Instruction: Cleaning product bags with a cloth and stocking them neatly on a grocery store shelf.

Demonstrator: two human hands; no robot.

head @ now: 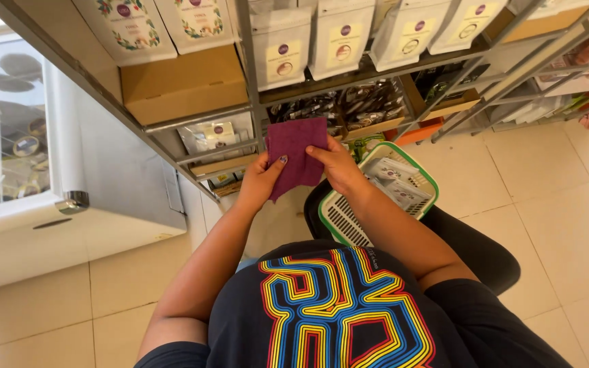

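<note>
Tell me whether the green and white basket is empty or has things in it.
Has things in it. The basket holds several pale packets lying flat inside; how full it is cannot be told, since the right hand and forearm cover part.

— What was worn by the person?
— A dark short-sleeved shirt (pixel 349 320) was worn, printed with maze-like lines in red, yellow and blue.
— And the nails?
— One thumbnail was seen painted dark.

Counts at the shelving

Two hands, left hand (pixel 262 178) and right hand (pixel 339 165), share one purple cloth (pixel 296 154); one green-rimmed basket (pixel 427 178) sits on one black stool (pixel 485 253); six white pouches (pixel 279 46) line the top shelf (some cut off by the frame); one freezer (pixel 69 170).
</note>
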